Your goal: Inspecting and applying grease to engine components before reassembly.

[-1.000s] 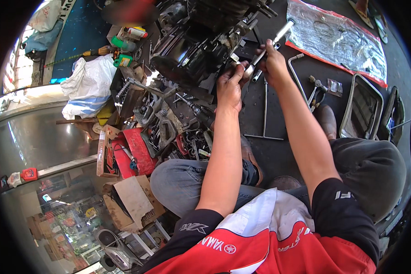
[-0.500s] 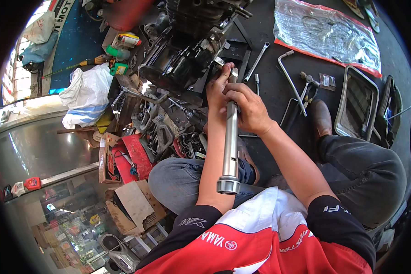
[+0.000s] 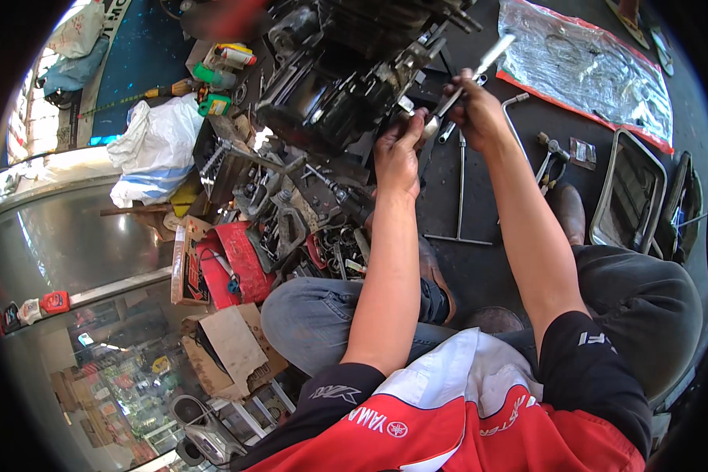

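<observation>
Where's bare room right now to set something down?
Dark floor shows bare between the T-handle wrench and right forearm, and again between the red-edged plastic sheet and small clear packet. It's crowded left of the left forearm, where metal parts lie heaped beside a red container, and tight where the left hand sits close to the engine.

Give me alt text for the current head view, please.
The right hand grips a silver ratchet wrench by its handle, while the left hand is at its head end, beside a black finned engine. A T-handle wrench and red-edged clear plastic sheet lie on the dark floor; metal parts crowd the left.
</observation>
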Tool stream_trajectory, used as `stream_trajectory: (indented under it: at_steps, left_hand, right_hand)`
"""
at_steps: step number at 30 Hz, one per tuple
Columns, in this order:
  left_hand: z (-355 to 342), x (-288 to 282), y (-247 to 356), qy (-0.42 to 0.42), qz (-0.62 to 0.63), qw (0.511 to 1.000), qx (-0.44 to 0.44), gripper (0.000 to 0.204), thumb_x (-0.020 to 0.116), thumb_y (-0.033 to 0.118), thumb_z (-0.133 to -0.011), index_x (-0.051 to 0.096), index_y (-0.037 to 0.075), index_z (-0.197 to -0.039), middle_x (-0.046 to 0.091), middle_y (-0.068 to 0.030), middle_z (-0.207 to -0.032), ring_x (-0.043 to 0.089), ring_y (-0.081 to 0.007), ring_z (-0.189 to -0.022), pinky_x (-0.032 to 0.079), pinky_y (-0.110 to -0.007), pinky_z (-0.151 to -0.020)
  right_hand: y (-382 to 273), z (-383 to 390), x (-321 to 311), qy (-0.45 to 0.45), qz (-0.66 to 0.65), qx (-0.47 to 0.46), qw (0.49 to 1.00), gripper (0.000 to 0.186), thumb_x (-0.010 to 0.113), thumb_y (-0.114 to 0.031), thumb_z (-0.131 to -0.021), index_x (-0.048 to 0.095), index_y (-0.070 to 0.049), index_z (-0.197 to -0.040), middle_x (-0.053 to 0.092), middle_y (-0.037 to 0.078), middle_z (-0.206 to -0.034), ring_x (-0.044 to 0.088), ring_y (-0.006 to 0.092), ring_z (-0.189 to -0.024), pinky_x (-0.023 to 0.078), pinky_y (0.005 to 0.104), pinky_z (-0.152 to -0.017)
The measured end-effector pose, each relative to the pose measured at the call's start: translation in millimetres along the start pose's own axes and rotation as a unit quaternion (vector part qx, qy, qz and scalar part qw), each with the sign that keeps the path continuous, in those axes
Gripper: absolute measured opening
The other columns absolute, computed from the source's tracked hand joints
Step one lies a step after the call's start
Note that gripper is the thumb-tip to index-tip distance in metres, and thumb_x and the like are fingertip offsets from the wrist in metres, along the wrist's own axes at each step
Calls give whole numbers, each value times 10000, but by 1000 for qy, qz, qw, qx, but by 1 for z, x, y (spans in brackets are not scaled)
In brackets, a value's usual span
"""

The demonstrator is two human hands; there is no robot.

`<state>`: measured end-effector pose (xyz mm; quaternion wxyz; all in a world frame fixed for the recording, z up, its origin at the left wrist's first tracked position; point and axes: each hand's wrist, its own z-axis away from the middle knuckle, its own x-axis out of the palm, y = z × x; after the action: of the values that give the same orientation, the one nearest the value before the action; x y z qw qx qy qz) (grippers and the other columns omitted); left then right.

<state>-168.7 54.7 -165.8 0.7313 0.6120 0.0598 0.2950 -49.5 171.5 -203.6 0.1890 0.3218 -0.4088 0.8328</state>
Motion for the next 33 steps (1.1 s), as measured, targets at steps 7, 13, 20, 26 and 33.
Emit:
stream_trajectory:
  at_steps: [7,13,20,26,33]
  left_hand:
    - [-3,-1,-4,25,39,999,-23,215,762,194,-990,755,15,-1109,757,-87,-1099,703,-190,-1025,548,-312,-914]
    - [-10,-3,-6,6,56,998,-37,245,747,184,-1000,737,-16,-1141,746,-114,-1121,703,-200,-1033,553,-308,-896]
    - [-3,-8,3,-44,54,997,-37,193,758,193,-993,752,66,-1138,754,-62,-1193,693,-160,-1086,532,-313,-954]
    - [-6,-3,-2,-10,8,1000,4,182,753,159,-993,750,26,-1117,753,-86,-1166,698,-176,-1078,542,-341,-979]
    - [-8,-5,-6,16,-14,1000,5,212,766,157,-984,748,-5,-1121,753,-83,-1114,703,-178,-1024,541,-312,-929]
  right_hand:
    - [34,107,14,-94,180,-427,881,233,591,-242,-1096,504,-71,-1230,657,113,-1120,650,171,-845,549,301,-729]
    - [52,119,5,-133,372,-569,721,254,690,-107,-972,540,-58,-1172,673,130,-1069,708,330,-938,579,378,-760]
    - [5,34,14,42,115,-241,963,398,487,-448,-1125,575,-65,-1194,663,41,-901,525,83,-575,409,247,-500]
    - [-5,-14,2,8,40,-14,999,436,525,-488,-1104,591,-67,-1196,680,46,-905,460,100,-551,369,242,-503]
    - [37,88,-3,-90,133,-405,900,308,539,-362,-1115,492,-76,-1221,665,137,-1121,668,189,-782,557,305,-699]
